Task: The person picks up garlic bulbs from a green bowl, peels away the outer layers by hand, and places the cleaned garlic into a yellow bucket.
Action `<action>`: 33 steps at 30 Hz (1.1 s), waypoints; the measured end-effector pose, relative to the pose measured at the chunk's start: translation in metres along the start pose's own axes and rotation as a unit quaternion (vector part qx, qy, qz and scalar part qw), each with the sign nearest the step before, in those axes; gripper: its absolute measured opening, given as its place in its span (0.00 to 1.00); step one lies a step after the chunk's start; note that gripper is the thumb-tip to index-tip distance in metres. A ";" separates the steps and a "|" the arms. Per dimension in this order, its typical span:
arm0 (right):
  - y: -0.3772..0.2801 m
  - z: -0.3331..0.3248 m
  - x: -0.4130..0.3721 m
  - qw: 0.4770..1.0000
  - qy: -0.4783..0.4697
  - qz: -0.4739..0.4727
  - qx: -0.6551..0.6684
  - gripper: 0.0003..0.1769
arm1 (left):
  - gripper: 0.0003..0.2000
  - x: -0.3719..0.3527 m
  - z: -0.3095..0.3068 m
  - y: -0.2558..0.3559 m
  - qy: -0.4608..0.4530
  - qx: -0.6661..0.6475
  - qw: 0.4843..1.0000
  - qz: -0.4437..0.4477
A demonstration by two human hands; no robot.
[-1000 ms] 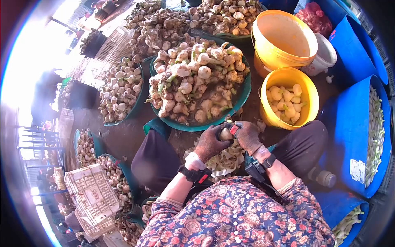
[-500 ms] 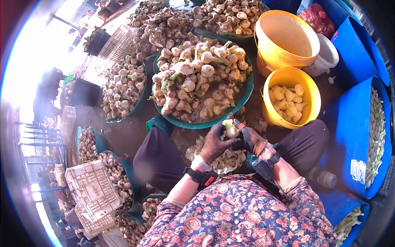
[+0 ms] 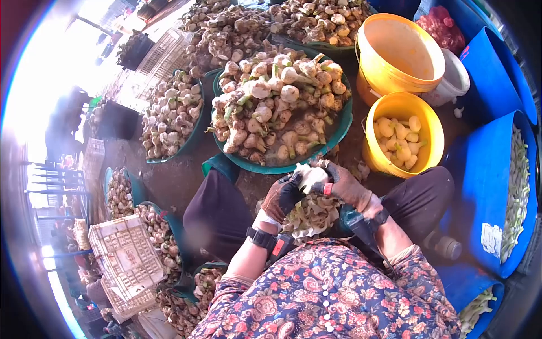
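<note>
Pale whitish bulb [image 3: 310, 174]: held up over the lap, just short of the near rim of the round green plastic basin [image 3: 265, 168]. It sits pinched between both gloved hands, fingers on either side.

- left hand [image 3: 280, 199]: dirty brown work glove, fingers [image 3: 293, 183] curled closed against the bulb's left side and gripping it.
- right hand [image 3: 345, 186]: same kind of glove, fingers [image 3: 333, 169] wrapped over the bulb's top and right side, closed on it. A small red piece [image 3: 327, 189] shows at the thumb; can't tell what it is.
- heap of pale peelings [image 3: 316, 217]: directly under the hands, between the knees.
- green basin: piled with unpeeled, muddy bulbs with green stalks; on the ground right ahead of the hands.
- small yellow plastic bucket [image 3: 379, 164]: just right of the basin, beside the right knee, holds clean yellowish pieces.
- large yellow plastic bucket [image 3: 401, 51]: behind the small one, touching it.
- blue plastic tub [image 3: 480, 175]: far right, green-white trimmings inside.
- white slatted crate [image 3: 127, 260]: on the ground at the left, well apart.
</note>
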State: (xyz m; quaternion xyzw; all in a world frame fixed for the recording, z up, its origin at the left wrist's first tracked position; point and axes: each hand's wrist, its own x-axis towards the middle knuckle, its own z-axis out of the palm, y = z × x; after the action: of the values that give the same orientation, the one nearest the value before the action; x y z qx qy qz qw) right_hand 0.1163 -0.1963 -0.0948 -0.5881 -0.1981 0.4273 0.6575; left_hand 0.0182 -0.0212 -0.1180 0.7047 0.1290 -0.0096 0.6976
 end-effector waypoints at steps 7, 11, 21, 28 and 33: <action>-0.001 0.012 -0.003 0.824 0.130 -0.274 -0.478 0.18 | 0.13 0.001 -0.007 0.022 0.007 -0.156 0.969 -0.189; 0.020 0.007 0.011 0.968 0.239 -0.073 -0.003 0.07 | 0.10 -0.008 0.003 0.025 0.058 -0.131 0.984 -0.105; 0.023 -0.011 0.015 0.942 0.258 0.039 0.211 0.13 | 0.21 -0.035 0.004 0.023 -0.111 0.352 0.928 -0.052; 0.020 -0.002 0.013 0.972 0.203 -0.003 0.118 0.12 | 0.19 0.011 0.011 0.044 -0.033 -0.051 0.998 -0.008; 0.012 -0.004 0.007 0.980 0.177 0.008 0.089 0.12 | 0.10 0.012 0.016 0.029 0.021 -0.038 0.999 -0.015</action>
State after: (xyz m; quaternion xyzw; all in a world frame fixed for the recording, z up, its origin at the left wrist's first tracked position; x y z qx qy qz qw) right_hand 0.1189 -0.1941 -0.1087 -0.5948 -0.0351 0.3381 0.7285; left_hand 0.0376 -0.0345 -0.0921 0.6755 0.1545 -0.0004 0.7210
